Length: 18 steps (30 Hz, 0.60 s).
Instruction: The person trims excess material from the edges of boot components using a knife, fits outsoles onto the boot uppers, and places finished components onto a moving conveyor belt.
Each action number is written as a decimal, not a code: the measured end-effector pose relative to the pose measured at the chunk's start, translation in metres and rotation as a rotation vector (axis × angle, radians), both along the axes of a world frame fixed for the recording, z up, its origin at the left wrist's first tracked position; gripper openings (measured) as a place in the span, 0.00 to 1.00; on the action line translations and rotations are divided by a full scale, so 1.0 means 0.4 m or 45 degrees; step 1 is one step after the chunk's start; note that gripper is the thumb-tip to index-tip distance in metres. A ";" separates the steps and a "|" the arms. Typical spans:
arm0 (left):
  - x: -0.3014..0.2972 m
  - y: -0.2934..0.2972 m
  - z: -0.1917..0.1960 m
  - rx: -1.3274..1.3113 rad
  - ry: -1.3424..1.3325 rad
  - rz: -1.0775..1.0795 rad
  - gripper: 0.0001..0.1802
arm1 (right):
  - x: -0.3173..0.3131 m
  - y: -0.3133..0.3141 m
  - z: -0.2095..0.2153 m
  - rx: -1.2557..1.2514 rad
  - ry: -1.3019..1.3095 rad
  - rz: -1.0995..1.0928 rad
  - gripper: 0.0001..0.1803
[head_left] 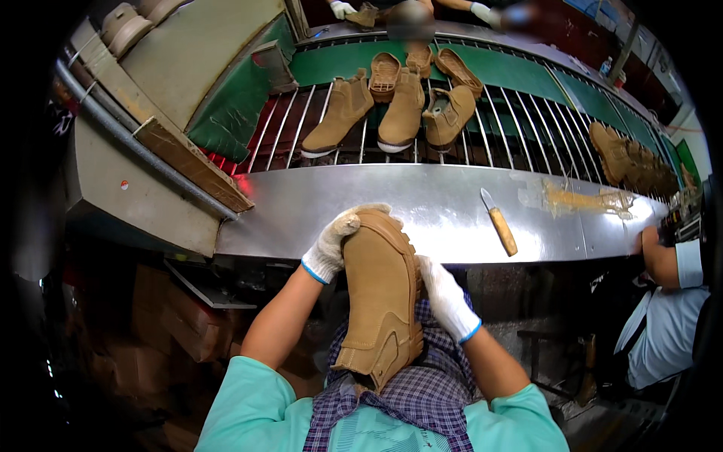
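A tan ankle boot (380, 282) is held upright in front of my apron, toe pointing away and the thick tread sole turned to the right. My left hand (331, 245), in a white knit glove, is closed around the toe end. The gloved right hand (446, 297) presses against the sole's side near its middle; some of its fingers are hidden behind the boot. On the metal ledge (316, 200) to the right lies a short knife (499, 224) with a wooden handle, blade pointing away.
Beyond the ledge, tan boots (343, 113) and loose soles (385, 75) sit on a bar rack (520, 128). More tan footwear (633, 162) lines the right. A machine housing (135, 181) stands left. Another person's gloved hand (343, 9) shows opposite; someone sits at right (666, 316).
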<state>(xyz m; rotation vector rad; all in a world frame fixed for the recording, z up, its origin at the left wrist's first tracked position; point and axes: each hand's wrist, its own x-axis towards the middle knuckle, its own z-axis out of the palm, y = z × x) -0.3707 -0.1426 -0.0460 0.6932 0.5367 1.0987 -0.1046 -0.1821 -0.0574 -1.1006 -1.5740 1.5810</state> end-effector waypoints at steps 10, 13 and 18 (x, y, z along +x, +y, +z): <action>-0.023 -0.038 -0.023 0.047 0.042 0.118 0.48 | -0.069 0.019 0.117 0.177 -0.452 0.213 0.38; -0.015 -0.059 -0.037 -0.004 -0.065 0.143 0.45 | -0.057 0.004 0.085 0.125 -0.523 0.287 0.33; -0.047 -0.071 -0.040 0.056 -0.014 0.262 0.40 | -0.009 -0.082 -0.011 -0.192 -0.273 0.506 0.40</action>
